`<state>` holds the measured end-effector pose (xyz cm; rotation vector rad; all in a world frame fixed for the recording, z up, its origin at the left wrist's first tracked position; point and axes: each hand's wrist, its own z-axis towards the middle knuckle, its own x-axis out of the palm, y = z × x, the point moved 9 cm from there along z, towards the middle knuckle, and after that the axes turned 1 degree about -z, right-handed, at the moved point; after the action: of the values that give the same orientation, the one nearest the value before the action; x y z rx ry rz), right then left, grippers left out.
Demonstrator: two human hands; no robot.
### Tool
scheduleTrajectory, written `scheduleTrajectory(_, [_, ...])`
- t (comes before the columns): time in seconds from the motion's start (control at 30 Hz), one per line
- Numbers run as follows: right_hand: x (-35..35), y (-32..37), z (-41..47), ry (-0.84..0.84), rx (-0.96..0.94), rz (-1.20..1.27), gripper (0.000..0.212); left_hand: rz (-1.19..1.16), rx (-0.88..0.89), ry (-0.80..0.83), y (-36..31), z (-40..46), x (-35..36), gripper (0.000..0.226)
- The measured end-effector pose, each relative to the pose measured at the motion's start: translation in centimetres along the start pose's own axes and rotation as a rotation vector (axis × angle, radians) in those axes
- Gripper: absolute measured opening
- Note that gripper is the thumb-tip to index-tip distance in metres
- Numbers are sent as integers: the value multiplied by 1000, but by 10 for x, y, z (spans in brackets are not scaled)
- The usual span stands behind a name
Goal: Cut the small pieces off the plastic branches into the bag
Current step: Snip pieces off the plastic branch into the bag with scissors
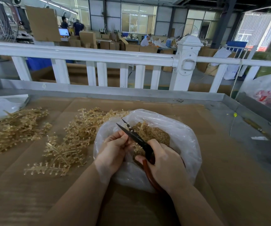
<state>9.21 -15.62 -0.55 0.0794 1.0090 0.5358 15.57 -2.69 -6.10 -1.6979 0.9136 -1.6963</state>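
Cardboard-covered bench (213,160). Over bag (187,144): left hand (113,152) pinches branch (134,146); right hand (165,163) grips scissors (135,136), blades parted. Snip close to stem, pieces dropping inside bag.

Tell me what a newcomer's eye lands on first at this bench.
First, the black scissors gripped by the right hand, blades open over the clear plastic bag of amber cut pieces. The left hand pinches a branch at the blades. To the left, tangled heaps of uncut plastic branches sprawl across the cardboard-covered table.
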Motion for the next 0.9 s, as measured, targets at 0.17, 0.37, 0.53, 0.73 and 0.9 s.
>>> scheduleTrajectory(0.17, [2, 2, 1, 12, -11, 9, 41, -11, -53, 48, 4, -2, 3, 10])
scheduleTrajectory(0.37, [2, 3, 1, 11, 0, -19, 40, 0, -52, 44, 1, -6, 8, 16])
scheduleTrajectory(0.53, [1, 3, 1, 11, 9, -13, 39, -12, -42, 42, 0, -6, 9, 24])
scheduleTrajectory(0.73, [1, -2, 1, 16, 34, 15, 38, -6, -48, 40, 1, -7, 10, 10])
scheduleTrajectory(0.9, [3, -4, 1, 40, 39, 8, 39, 16, -40, 19, 1, -7, 10, 17])
